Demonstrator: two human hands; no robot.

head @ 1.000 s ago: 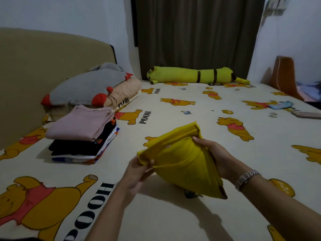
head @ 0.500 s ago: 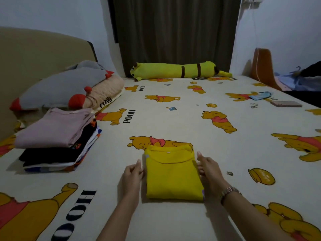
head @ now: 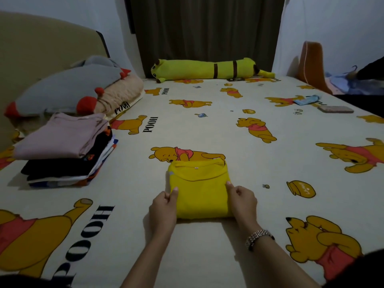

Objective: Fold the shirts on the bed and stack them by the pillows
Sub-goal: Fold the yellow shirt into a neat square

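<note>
Lying flat near the middle of the bed [head: 239, 225]: yellow shirt [head: 200, 192], folded into a neat rectangle, collar end pointing toward the curtain. Sitting right over the bottom edge of a printed bear on the sheet.

Gripping its left edge: left hand [head: 164, 206], thumb on top of the fabric and fingers curled down at the side, so pinching the edge. Doing the same on the right edge: right hand [head: 242, 199], thumb pressing on the shirt, fingers tucked round the side. Wearing a metal watch [head: 258, 239] on that wrist.

Sitting well off to the left, apart from the yellow one: stack of folded shirts [head: 62, 152], pinkish one on top, black ones under it, lighter bits peeking out at the bottom. Resting just behind that stack, against the headboard: pillows [head: 68, 92], a grey one with red corners lying over a beige fuzzy one.

Stretching along the far edge by the curtain: long yellow plush [head: 207, 68]. Lying over on the right side: phone [head: 335, 109] and a small blue item [head: 307, 100], can't tell what exactly.
</note>
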